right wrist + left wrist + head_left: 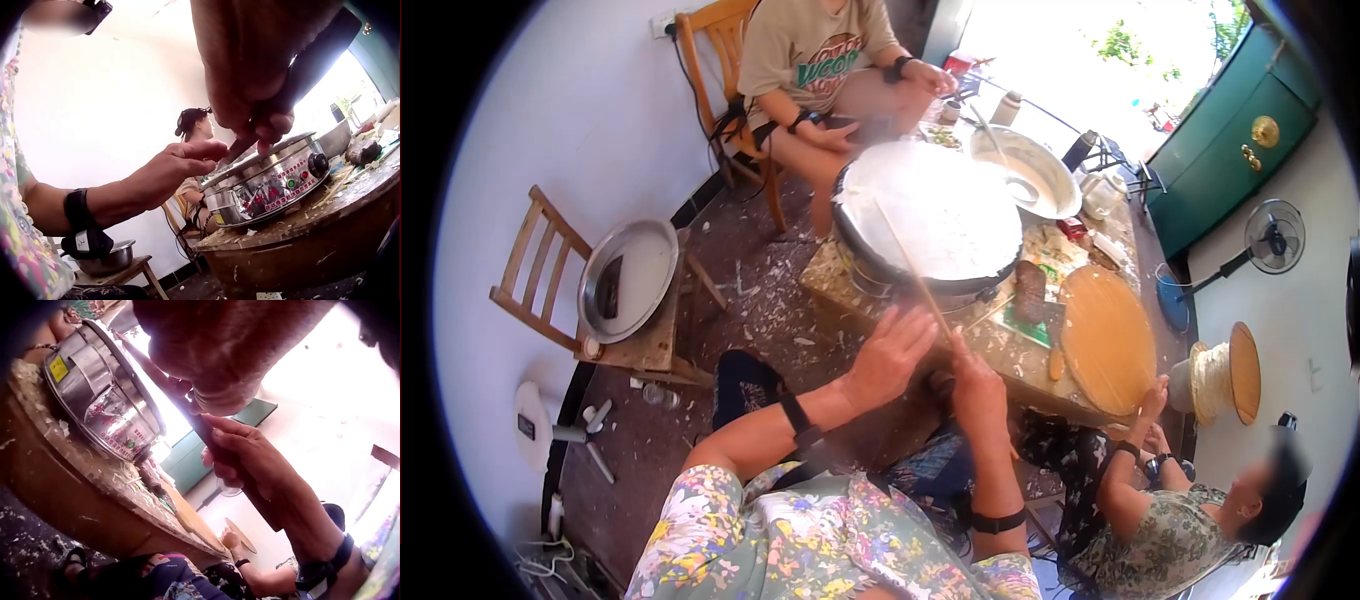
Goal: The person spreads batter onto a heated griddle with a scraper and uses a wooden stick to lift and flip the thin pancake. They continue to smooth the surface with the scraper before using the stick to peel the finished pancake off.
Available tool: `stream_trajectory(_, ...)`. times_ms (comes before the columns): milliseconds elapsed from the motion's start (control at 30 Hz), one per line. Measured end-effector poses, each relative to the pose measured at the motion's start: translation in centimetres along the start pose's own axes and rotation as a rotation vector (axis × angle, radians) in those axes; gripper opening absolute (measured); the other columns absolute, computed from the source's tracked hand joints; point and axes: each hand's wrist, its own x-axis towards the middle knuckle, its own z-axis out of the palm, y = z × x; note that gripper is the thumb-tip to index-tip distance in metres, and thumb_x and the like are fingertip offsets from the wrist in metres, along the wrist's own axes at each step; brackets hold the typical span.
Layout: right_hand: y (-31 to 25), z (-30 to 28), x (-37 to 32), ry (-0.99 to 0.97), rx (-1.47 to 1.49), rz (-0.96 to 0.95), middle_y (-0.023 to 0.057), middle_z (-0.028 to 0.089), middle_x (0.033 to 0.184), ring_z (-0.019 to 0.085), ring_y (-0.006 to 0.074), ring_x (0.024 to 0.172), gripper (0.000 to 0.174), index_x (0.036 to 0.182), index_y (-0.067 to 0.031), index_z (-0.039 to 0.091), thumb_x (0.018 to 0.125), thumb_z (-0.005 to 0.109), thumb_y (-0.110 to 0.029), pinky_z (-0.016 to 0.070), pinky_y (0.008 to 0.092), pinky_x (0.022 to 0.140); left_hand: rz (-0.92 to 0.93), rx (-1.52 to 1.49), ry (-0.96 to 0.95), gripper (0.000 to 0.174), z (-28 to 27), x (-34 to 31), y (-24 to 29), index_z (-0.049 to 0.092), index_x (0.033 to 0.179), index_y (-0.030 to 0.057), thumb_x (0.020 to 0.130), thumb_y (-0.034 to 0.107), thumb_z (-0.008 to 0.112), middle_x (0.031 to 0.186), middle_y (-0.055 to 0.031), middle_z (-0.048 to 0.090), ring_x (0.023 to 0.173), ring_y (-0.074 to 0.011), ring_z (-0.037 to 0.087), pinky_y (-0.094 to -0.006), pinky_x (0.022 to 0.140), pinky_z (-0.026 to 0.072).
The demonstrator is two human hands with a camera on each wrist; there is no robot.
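Observation:
My right hand (980, 390) grips a long, flat wooden spatula (900, 245) by its lower end. The spatula slants up over a round electric griddle (975, 235), whose top is covered in white and looks hazy with steam. Beside the spatula is my left hand (890, 360), its fingers extended and fingertips right at the wood, slightly blurred. In the right wrist view those left fingers (200, 150) reach the blade just beyond my right hand. The griddle's metal side, with a knob and coloured buttons (292, 184), shows there too.
On the wooden table (830, 275) stand a metal bowl (1065, 205) of pale liquid, a dark brown lump (1030, 290) and a round wooden board (1110, 340). One person (820, 70) sits opposite, another (1170, 510) at right. A chair (545, 270) with a basin (635, 280) stands left.

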Motion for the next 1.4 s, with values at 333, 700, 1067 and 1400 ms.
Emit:
stream_trajectory(333, -0.1, 0.0, 0.5, -0.03, -0.072, -0.023, 0.0151, 0.063, 0.086, 0.065, 0.0356, 0.069, 0.058, 0.142, -0.016, 0.045, 0.086, 0.055, -0.007, 0.053, 0.0453, 0.06, 0.063, 0.005, 0.089, 0.041, 0.8, 1.4, -2.0, 0.057, 0.12, -0.0041, 0.079, 0.004, 0.055, 0.128, -0.0209, 0.054, 0.129, -0.0346, 0.047, -0.0506, 0.112, 0.0291)
stream_trajectory(700, 3.4, -0.2, 3.7, -0.013, -0.171, -0.179, 0.0101, 0.06, 0.084, 0.065, 0.0314, 0.064, 0.055, 0.139, -0.0228, 0.048, 0.088, 0.052, -0.006, 0.0525, 0.0429, 0.056, 0.082, 0.111, 0.105, 0.039, 1.5, 3.8, -3.1, 0.059, 0.116, -0.0048, 0.078, 0.004, 0.057, 0.125, -0.0215, 0.056, 0.125, -0.0356, 0.05, -0.0502, 0.11, 0.0322)
stream_trajectory(1067, 4.2, -0.5, 5.9, -0.095, -0.187, -0.278, 0.0088, 0.059, 0.083, 0.065, 0.0292, 0.064, 0.058, 0.141, -0.0243, 0.047, 0.085, 0.052, -0.006, 0.0529, 0.0415, 0.055, 0.029, 0.113, 0.125, 0.038, 2.0, 3.9, -4.0, 0.062, 0.113, -0.0057, 0.077, 0.002, 0.057, 0.12, -0.0198, 0.06, 0.121, -0.0336, 0.053, -0.0456, 0.11, 0.0347)
stream_trajectory(1400, 1.8, -0.5, 4.7, -0.132, -0.176, -0.336, 0.0087, 0.058, 0.082, 0.064, 0.029, 0.062, 0.061, 0.143, -0.0213, 0.044, 0.084, 0.053, -0.005, 0.0529, 0.0405, 0.054, -0.08, 0.042, 0.047, 0.039, 0.8, 1.2, -4.3, 0.062, 0.114, -0.0052, 0.077, 0.0, 0.056, 0.123, -0.0191, 0.06, 0.123, -0.0337, 0.053, -0.0454, 0.111, 0.034)
